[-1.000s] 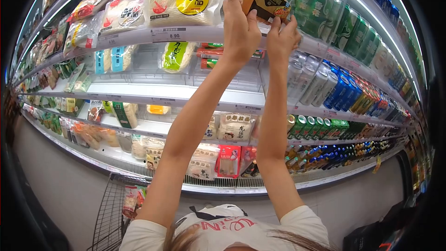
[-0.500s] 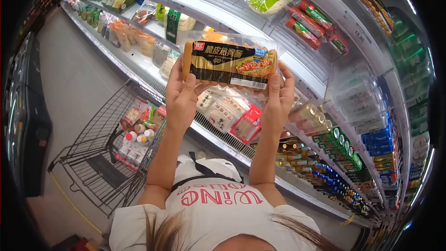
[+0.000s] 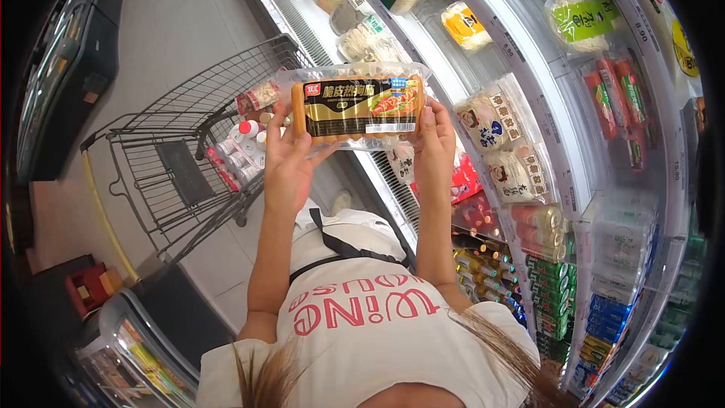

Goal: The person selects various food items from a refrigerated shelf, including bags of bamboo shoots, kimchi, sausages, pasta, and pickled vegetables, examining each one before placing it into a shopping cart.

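Observation:
A clear plastic pack of sausages (image 3: 359, 106) with a black and gold label is held up level in front of my chest. My left hand (image 3: 287, 162) grips its left end, thumb on the front and the other fingers partly behind it. At the right end, my right hand (image 3: 434, 140) holds the pack with the thumb at the front edge. Behind and below the pack are the edge of the chilled shelf and a red package (image 3: 465, 180).
A wire shopping cart (image 3: 162, 174) holding bottles (image 3: 245, 153) and food packs stands at the left. Chilled shelves (image 3: 529, 68) with noodle packs, sausages, cans and bottles run along the right. A freezer case (image 3: 143, 355) is at the lower left.
The view has turned, so the shelves now lie further right and the cart nearer the pack. The pack, still in both hands, appears slightly lower and further left.

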